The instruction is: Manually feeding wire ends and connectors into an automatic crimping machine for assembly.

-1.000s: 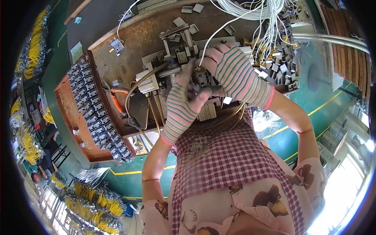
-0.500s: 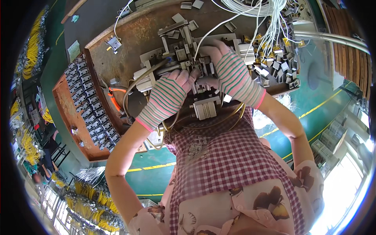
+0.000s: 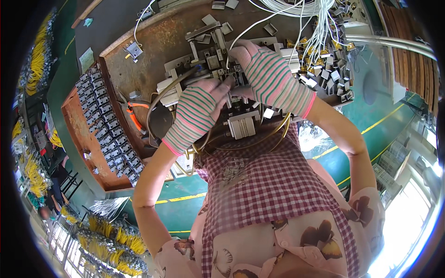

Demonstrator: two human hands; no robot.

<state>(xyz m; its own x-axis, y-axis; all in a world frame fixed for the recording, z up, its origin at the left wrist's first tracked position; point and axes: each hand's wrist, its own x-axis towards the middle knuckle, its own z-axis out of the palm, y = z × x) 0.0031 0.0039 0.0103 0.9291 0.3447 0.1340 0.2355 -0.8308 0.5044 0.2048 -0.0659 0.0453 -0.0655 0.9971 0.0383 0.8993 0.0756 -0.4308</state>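
Observation:
A metal clamping jig (image 3: pixel 212 62) stands on the bench in front of me, with sliding blocks and a silver cylinder block (image 3: pixel 242 127) on its near side. My left hand (image 3: pixel 199 104), in a striped glove with bare-looking fingertips, has its fingers pressed together at the jig's middle. What lies between them is hidden. Over the jig's right side bends my right hand (image 3: pixel 274 76), gloved alike, its fingers curled and its thumb close to the left fingertips. A white cable (image 3: pixel 250 29) runs down into the jig beside the right fingers. The small part at its end is mostly covered.
Left of the jig lie orange-handled pliers (image 3: pixel 135 119) and a rusty tray (image 3: pixel 76 134) with rows of small metal boxes. One metal box (image 3: pixel 134 50) with a cable sits behind. Loose metal covers (image 3: pixel 331 76) pile up at right, below a white cable bundle (image 3: pixel 301 7).
My left hand has turned slightly, its fingers now closer together at the jig's middle. The right hand has shifted a little left and away from me, fingers curling nearer the cable.

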